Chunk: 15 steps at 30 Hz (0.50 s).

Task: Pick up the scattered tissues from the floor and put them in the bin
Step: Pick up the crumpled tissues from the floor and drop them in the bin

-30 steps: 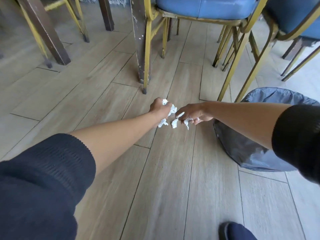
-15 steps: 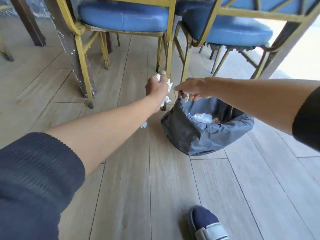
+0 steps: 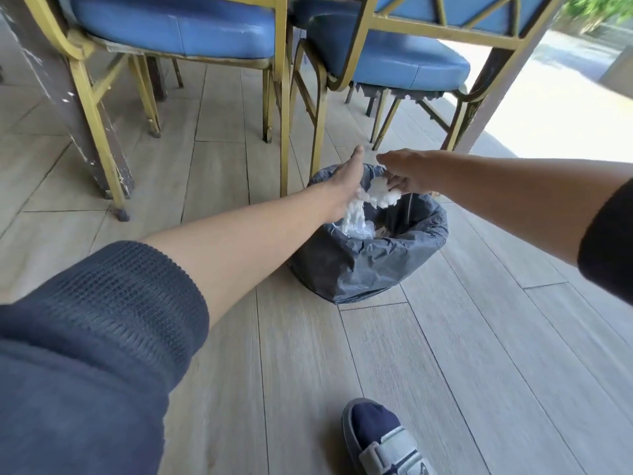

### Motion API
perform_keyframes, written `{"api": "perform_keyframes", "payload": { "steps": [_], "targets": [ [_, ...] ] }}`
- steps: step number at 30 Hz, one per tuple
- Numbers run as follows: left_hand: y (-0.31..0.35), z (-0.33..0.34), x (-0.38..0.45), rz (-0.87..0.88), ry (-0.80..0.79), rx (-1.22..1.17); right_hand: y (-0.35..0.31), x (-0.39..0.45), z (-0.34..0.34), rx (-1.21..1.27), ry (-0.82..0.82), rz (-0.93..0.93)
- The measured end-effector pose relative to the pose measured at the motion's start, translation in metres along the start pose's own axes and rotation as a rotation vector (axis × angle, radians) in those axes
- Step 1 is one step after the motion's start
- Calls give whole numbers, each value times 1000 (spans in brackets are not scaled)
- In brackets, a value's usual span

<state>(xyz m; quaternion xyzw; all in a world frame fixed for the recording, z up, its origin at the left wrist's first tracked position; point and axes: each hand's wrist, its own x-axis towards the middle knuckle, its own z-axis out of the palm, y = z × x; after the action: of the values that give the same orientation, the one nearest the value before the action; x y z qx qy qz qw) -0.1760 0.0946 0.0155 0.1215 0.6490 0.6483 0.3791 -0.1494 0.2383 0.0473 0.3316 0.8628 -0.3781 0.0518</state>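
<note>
Both hands sit over the bin [image 3: 370, 269]: left hand [image 3: 346, 180] spread and letting go, tissues [image 3: 356, 214] falling inside; right hand [image 3: 407, 174] pinching a wad [image 3: 385, 193] above the rim. Risk, as judged: light wads drifting past the liner onto the floor [image 3: 445, 371].

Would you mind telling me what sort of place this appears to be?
Probably a dining or banquet area open to the outdoors: blue-cushioned chairs with gold metal frames, a wood-look plank floor, and sunlit pavement beyond.
</note>
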Motion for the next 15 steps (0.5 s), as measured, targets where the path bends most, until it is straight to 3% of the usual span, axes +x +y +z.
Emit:
{"api": "perform_keyframes", "payload": {
  "steps": [3, 9, 15],
  "targets": [
    [-2, -17, 3, 9, 26, 77, -15, 7, 13, 33, -13, 31],
    [-12, -74, -3, 177, 310, 2, -52, 10, 46, -46, -56, -72],
    [-41, -156, -26, 127, 582, 60, -105, 5, 109, -160, -174, -260]
  ]
}}
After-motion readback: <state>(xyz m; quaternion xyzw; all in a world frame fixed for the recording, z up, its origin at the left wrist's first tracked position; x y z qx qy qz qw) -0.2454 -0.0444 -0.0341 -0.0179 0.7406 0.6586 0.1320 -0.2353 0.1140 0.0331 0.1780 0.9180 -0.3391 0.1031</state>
